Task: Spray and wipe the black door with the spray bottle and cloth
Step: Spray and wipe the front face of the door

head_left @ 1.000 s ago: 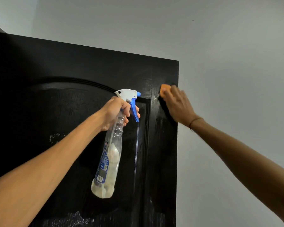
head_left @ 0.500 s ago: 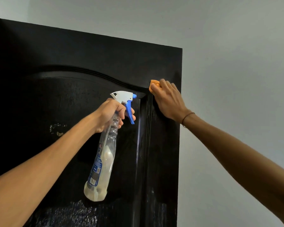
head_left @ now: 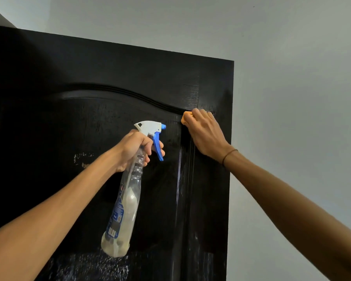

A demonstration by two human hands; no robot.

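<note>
**Black door under wipe, pale wall behind**

Nearest: left hand (head_left: pixel 133 150), fingers curled round neck of spray bottle (head_left: pixel 123 201), forefinger by blue trigger, bottle hanging tilted below fingers. Farther: right hand (head_left: pixel 206 134), fingers closed over orange cloth (head_left: pixel 185 117), pressed against door (head_left: pixel 109 78) at panel's upper right corner. Droplets speckled low on door, beneath bottle. Pale wall (head_left: pixel 292 98) beyond.

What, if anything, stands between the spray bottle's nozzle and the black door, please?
Nothing visible does. The left hand grips the spray bottle with its nozzle facing the door; the right hand presses the orange cloth further right.
</note>
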